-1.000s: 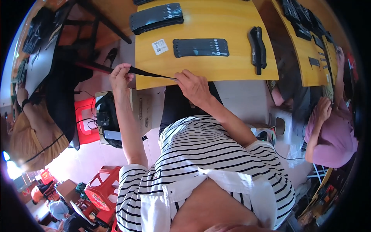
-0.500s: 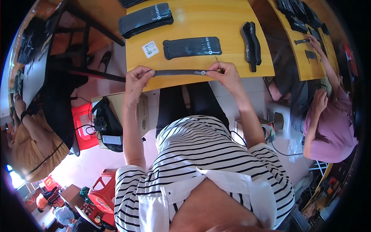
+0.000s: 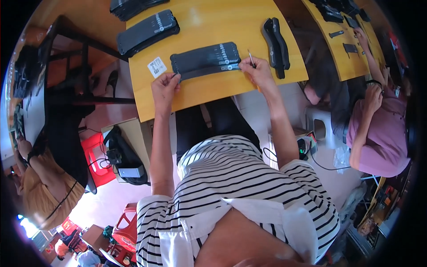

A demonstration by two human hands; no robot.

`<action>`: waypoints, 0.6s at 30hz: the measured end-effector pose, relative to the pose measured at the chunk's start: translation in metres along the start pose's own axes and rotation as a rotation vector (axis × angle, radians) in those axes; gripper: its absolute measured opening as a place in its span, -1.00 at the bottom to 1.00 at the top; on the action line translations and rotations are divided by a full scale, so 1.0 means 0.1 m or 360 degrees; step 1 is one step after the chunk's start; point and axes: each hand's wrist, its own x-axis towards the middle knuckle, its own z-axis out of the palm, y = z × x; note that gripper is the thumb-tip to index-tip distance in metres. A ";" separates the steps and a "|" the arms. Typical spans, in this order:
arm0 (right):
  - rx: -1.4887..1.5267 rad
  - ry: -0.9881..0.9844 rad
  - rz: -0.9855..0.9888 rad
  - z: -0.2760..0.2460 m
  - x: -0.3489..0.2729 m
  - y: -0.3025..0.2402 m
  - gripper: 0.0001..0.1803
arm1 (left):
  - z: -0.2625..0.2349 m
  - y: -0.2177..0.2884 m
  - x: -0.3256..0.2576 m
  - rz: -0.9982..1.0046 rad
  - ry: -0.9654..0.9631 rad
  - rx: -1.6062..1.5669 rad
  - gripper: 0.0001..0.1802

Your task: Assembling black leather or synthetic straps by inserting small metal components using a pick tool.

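A black strap [image 3: 207,72] with white print at its right end is stretched level between my two hands. It lies along the near edge of a row of overlapping black straps [image 3: 200,57] on the yellow table. My left hand [image 3: 166,90] pinches its left end. My right hand [image 3: 259,73] pinches the other end, and a thin, pointed tool [image 3: 252,58] sticks up from among its fingers; what kind it is, I cannot make out. Beside my left hand lies a white label sheet [image 3: 156,67] with small print.
Stacked black straps [image 3: 149,33] lie at the table's [image 3: 213,95] far left, with another pile [image 3: 140,6] behind. More straps [image 3: 276,46] lie lengthwise on the right. At right, a co-worker in pink [image 3: 381,133] handles pieces at another table; a person in tan [image 3: 51,193] sits left.
Both hands have moved forward, bringing the strap from the table's near edge onto the front of the row. The view has shifted, so the table appears farther left.
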 end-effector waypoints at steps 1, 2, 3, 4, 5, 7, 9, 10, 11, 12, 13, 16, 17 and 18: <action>0.0049 0.0013 0.0035 -0.01 0.04 0.04 -0.88 | 0.03 0.00 0.02 0.0013 -0.0007 -0.0004 -0.87; 0.0048 0.0021 0.0022 -0.01 0.09 0.06 -0.88 | 0.05 0.00 0.03 0.0036 0.0027 0.0065 -0.87; -0.0151 0.0108 -0.0050 0.00 0.15 0.08 -0.87 | 0.07 0.00 0.05 0.0058 0.0061 0.0132 -0.86; -0.0351 0.0193 -0.0112 0.01 0.17 0.11 -0.85 | 0.09 0.00 0.05 0.0061 0.0056 0.0129 -0.86; -0.0407 0.0242 -0.0156 0.02 0.21 0.13 -0.83 | 0.10 0.00 0.06 0.0086 0.0098 0.0203 -0.85; -0.0490 0.0273 -0.0156 0.03 0.23 0.13 -0.83 | 0.11 -0.04 0.08 0.0111 0.0142 0.0273 -0.84; -0.0574 0.0294 -0.0155 0.06 0.24 0.09 -0.83 | 0.10 -0.11 0.10 0.0115 0.0208 0.0365 -0.82; -0.0602 0.0297 -0.0162 0.07 0.22 0.09 -0.86 | 0.12 -0.10 0.10 0.0110 0.0207 0.0364 -0.82; -0.0631 0.0299 -0.0168 0.07 0.22 0.08 -0.88 | 0.14 -0.09 0.09 0.0139 0.0223 0.0367 -0.83; -0.0633 0.0298 -0.0162 0.06 0.23 0.08 -0.88 | 0.15 -0.08 0.09 0.0168 0.0239 0.0371 -0.83; -0.0661 0.0308 -0.0171 0.05 0.23 0.07 -0.86 | 0.15 -0.07 0.09 0.0161 0.0239 0.0372 -0.83; -0.0657 0.0315 -0.0181 0.05 0.26 0.11 -0.84 | 0.16 -0.07 0.12 0.0126 0.0239 0.0431 -0.83; -0.0625 0.0315 -0.0190 0.05 0.26 0.12 -0.84 | 0.16 -0.08 0.12 0.0124 0.0264 0.0438 -0.83; -0.0627 0.0318 -0.0185 0.06 0.26 0.13 -0.84 | 0.16 -0.09 0.13 0.0122 0.0290 0.0445 -0.83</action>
